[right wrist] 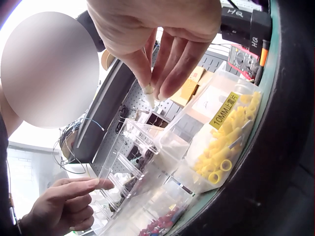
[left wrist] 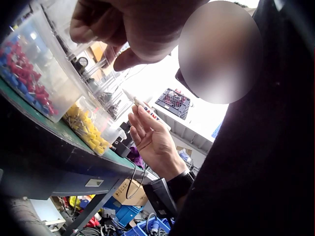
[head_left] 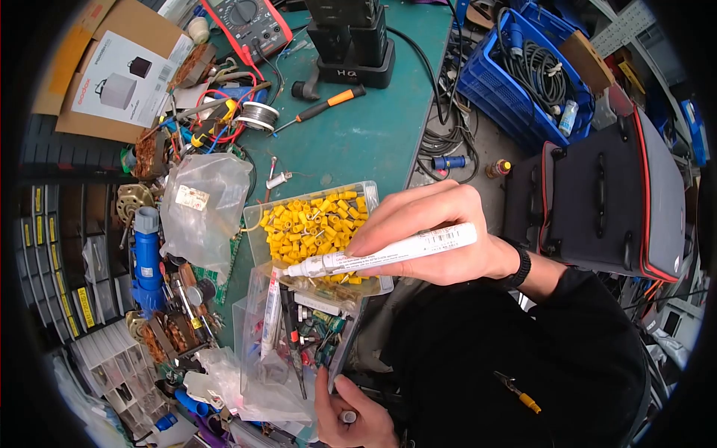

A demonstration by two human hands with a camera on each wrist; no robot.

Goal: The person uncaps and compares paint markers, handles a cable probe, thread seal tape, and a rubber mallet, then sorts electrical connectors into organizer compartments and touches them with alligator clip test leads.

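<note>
Right hand (head_left: 452, 213), nearest the head camera: the thumb and fingers pinch a white marker (head_left: 418, 245), held aslant above a clear bin (head_left: 371, 196) of yellow sleeves (head_left: 306, 224), its narrow end directed toward the person's left. The word "PAINT" is legible on its barrel in the left wrist view. A dark wristband (head_left: 518, 265) encircles the wrist.

Left hand (head_left: 360, 427), lower: the fingers curl about a small pale cylinder (head_left: 349, 417), the index finger straighter than the others and close to the wall of a clear box (head_left: 345, 351); whether it touches the wall cannot be told. Inside this box lie a second marker (head_left: 270, 317), a slender black tool (head_left: 293, 336) and mixed small parts. The right wrist view shows a yellow label (right wrist: 225, 110) on the bin.

Beyond, on the green tabletop (head_left: 336, 164): a translucent plastic bag (head_left: 205, 198), a wire spool (head_left: 258, 115) and an orange-and-black screwdriver (head_left: 328, 104). Farther back stand a black base marked "HQ" (head_left: 355, 73) and a red-edged multimeter (head_left: 243, 15). Off the table, to the right: a blue crate (head_left: 478, 75) holding coiled cable (head_left: 544, 71).
</note>
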